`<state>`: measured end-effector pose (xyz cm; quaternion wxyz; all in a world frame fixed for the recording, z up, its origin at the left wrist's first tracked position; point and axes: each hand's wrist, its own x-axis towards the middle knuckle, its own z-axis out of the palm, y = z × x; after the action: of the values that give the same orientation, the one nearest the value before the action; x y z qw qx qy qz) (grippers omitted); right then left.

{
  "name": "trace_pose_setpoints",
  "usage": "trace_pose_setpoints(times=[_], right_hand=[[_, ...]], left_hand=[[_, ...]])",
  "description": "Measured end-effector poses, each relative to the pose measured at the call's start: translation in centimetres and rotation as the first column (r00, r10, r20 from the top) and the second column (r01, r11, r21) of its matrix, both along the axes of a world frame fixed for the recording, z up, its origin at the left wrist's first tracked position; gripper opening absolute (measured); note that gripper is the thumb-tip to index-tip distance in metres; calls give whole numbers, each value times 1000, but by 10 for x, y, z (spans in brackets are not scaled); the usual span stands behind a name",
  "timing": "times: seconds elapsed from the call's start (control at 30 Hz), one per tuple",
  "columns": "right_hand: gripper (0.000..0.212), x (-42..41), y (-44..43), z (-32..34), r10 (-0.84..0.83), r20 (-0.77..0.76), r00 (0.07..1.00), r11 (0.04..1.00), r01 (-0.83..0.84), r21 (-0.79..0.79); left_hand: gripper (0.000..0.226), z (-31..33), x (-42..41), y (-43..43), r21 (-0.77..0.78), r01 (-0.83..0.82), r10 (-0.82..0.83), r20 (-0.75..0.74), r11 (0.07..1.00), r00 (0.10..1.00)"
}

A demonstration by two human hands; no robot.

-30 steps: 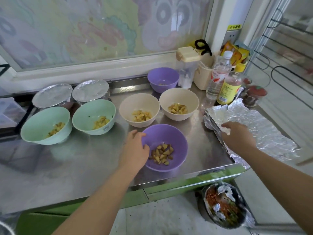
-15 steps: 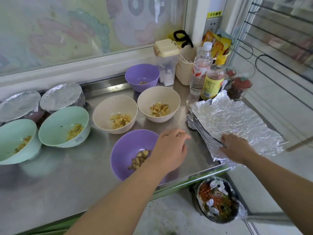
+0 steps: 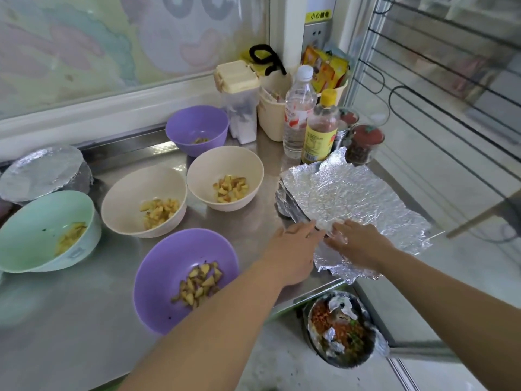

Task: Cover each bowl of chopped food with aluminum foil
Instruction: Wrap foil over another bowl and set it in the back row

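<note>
Nearest, on the brushed steel counter, stands a round purple plastic bowl with a small heap of chopped tan chunks, uncovered. Down on the floor past the counter's front edge sits a dark dish of red and green scraps and crumpled foil.

Just beyond the bowl, both hands meet at the foil stack — crinkled, matte-silver rectangular sheets lying flat at the counter's right end. Its long axis runs from the near counter edge back toward the bottles, and its near corner juts over the front edge. The left hand reaches in with fingers straight and close together, their tips at the stack's near-left edge. The right hand lies on the top sheet, fingers flat and together; whether its thumb is tucked under cannot be told.

Farther back are four more open bowls: two cream, one pale green, one purple. One foil-covered bowl shows at far left — its foil smooth and taut. Two bottles stand behind the foil, one clear and one yellow-capped
</note>
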<state>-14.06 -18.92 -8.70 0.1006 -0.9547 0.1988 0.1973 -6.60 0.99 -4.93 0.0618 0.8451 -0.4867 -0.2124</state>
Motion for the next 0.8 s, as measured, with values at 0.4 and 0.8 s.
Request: trace_pose_setpoints(times=[0.4, 0.8], right_hand=[[75, -6, 12, 18, -50, -22, 998, 998, 51, 23], [12, -9, 9, 24, -199, 158, 967, 943, 146, 298]], left_hand=[[65, -10, -5, -6, 148, -3, 3, -3, 989, 1000], [64, -17, -7, -5, 136, -19, 25, -44, 990, 999]])
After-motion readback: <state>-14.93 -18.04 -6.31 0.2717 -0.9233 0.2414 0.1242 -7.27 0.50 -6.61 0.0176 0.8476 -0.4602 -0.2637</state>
